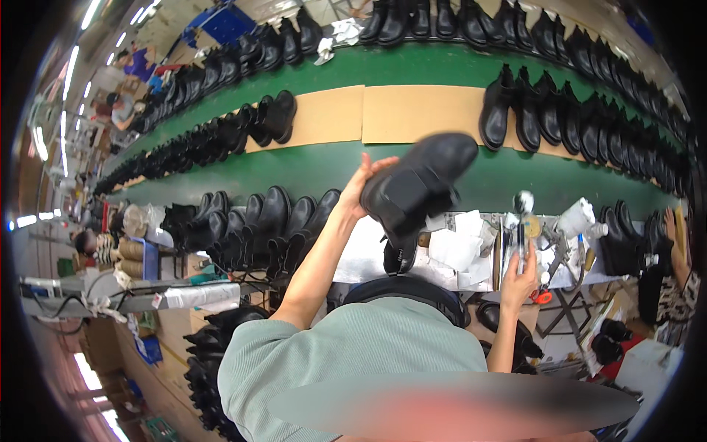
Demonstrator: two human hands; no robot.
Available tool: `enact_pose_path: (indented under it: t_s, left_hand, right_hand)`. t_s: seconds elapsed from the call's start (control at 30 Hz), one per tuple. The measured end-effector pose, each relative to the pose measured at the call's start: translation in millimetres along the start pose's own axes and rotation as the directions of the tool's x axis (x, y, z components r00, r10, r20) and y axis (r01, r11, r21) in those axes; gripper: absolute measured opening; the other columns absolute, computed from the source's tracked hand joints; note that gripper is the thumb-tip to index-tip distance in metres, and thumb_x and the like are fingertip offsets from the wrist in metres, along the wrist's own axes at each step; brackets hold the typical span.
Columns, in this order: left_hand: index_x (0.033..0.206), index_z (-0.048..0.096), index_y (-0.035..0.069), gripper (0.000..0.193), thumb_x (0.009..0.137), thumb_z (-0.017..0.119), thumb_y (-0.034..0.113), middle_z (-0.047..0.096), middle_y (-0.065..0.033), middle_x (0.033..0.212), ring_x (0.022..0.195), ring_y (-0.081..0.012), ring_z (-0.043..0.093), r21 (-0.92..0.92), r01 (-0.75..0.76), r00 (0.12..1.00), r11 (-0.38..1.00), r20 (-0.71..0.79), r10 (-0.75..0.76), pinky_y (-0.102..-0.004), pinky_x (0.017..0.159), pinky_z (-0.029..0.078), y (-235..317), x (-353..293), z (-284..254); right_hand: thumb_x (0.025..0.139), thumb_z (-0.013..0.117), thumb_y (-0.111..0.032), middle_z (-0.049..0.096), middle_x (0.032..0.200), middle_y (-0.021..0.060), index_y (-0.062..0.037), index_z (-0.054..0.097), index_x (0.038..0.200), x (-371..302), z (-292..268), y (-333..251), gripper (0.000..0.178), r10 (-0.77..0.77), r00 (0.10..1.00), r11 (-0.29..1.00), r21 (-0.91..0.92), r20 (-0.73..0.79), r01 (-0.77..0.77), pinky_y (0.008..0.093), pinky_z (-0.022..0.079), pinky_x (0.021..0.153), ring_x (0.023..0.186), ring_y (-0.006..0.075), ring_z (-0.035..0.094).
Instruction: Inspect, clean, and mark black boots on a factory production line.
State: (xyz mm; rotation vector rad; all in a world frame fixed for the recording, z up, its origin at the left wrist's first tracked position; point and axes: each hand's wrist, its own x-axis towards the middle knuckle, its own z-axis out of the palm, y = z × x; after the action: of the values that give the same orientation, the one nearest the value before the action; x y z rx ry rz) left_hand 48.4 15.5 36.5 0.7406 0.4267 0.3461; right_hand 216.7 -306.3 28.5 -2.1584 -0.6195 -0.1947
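Observation:
A black ankle boot (423,177) is raised over the near bench edge, its toe pointing up to the right. My left hand (368,184) is closed on its left side, with some fingers hidden behind it. My right hand (521,276) is over the work surface to the right, its fingers closed around a slender grey tool (521,236) whose kind I cannot make out. Between my hands lie crumpled white paper sheets (453,247). Just right of my right hand are a white bottle (577,217) and a red-handled tool (542,297).
Several black boots (272,221) stand close together left of my left forearm. Rows of boots (549,110) line the green bench (317,171) and its tan cardboard (420,110). At the right edge a co-worker's arm (677,243) reaches in beside more boots (618,236).

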Motion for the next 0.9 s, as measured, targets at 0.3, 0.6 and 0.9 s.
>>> enact_pose_path:
  t_s: [0.3,0.6,0.9]
  left_hand:
    - [0.111,0.057,0.009,0.045,0.082,0.054,0.042,0.059,-0.0123,0.106,0.094,-0.0305,0.054,-0.659,-0.302,0.912,0.689,0.011,0.410,-0.0464,0.075,0.050,-29.9,-5.8,-32.6]
    - [0.105,0.058,0.003,0.040,0.077,0.059,0.033,0.059,-0.0133,0.098,0.093,-0.0332,0.051,-0.970,-0.161,0.946,0.183,-0.099,0.308,-0.0440,0.082,0.047,-27.4,-14.5,-12.0]
    - [0.103,0.057,0.002,0.036,0.083,0.055,0.031,0.061,-0.0130,0.100,0.092,-0.0280,0.057,-0.944,-0.264,0.955,0.199,-0.228,0.188,-0.0450,0.080,0.048,-20.3,-23.0,-18.2]
  right_hand:
    - [0.080,0.061,-0.016,0.047,0.124,0.0209,0.0016,0.040,0.130,-34.3,38.6,43.7,0.057,0.005,0.979,0.865,-0.491,0.204,0.098,0.0448,0.033,0.094,0.108,0.0382,0.043]
    - [0.072,0.066,-0.012,0.045,0.125,0.0190,-0.0079,0.050,0.124,-45.4,96.9,4.5,0.055,-0.320,0.715,0.919,0.019,0.622,0.395,0.0456,0.030,0.099,0.117,0.0365,0.038]
    - [0.067,0.063,-0.007,0.042,0.132,0.0173,-0.0105,0.058,0.116,-45.2,94.6,17.9,0.050,-0.026,0.676,0.863,-0.325,0.736,0.387,0.0557,0.022,0.101,0.128,0.0350,0.029]
